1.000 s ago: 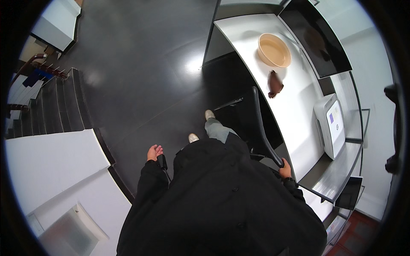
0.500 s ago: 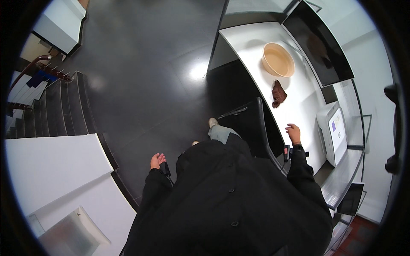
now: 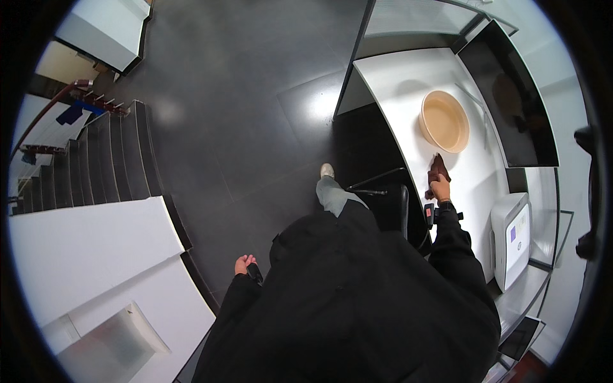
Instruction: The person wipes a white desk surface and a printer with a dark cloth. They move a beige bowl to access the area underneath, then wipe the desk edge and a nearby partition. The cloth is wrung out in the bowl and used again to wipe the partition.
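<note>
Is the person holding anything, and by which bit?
The right grip is on the nearer part of the brown cloth; whether it has closed on it can't be told. The left grip looks empty.

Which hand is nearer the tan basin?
Right. The right hand is at the brown cloth on the desk, just on the near side of the basin. The left hand hangs by the person's left side, well away from it.
</note>
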The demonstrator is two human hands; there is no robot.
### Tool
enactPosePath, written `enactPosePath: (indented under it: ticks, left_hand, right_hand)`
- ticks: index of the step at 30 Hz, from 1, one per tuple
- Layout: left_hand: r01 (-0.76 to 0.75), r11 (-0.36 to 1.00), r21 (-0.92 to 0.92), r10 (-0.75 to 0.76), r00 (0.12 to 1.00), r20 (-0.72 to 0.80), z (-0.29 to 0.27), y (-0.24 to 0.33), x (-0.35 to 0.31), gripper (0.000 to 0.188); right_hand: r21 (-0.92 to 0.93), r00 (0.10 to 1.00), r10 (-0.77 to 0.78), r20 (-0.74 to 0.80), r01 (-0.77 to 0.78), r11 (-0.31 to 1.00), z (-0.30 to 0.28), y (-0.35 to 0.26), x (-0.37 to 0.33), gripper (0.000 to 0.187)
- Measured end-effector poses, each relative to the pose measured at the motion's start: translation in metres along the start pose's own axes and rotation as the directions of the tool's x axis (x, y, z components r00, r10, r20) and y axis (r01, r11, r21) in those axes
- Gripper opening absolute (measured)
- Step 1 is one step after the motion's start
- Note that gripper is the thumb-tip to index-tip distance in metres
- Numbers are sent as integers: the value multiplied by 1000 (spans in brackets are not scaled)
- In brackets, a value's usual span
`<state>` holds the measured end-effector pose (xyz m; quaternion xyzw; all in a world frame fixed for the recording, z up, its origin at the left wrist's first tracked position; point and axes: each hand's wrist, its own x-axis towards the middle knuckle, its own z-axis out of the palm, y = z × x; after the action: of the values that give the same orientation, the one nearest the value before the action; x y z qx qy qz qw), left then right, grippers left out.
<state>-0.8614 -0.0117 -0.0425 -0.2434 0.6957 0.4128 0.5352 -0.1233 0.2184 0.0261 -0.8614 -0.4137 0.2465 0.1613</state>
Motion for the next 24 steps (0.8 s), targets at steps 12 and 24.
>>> enactPosePath:
  ticks: [12, 24]
  left_hand:
    - [-179, 976, 126, 168, 982, 91, 233, 144, -49, 21]
    - [-198, 941, 274, 170, 978, 124, 352, 168, -74, 25]
  right_hand:
    - [32, 963, 97, 250, -108, 994, -7, -29, 29, 52]
    - [154, 977, -1, 212, -32, 987, 37, -108, 56, 48]
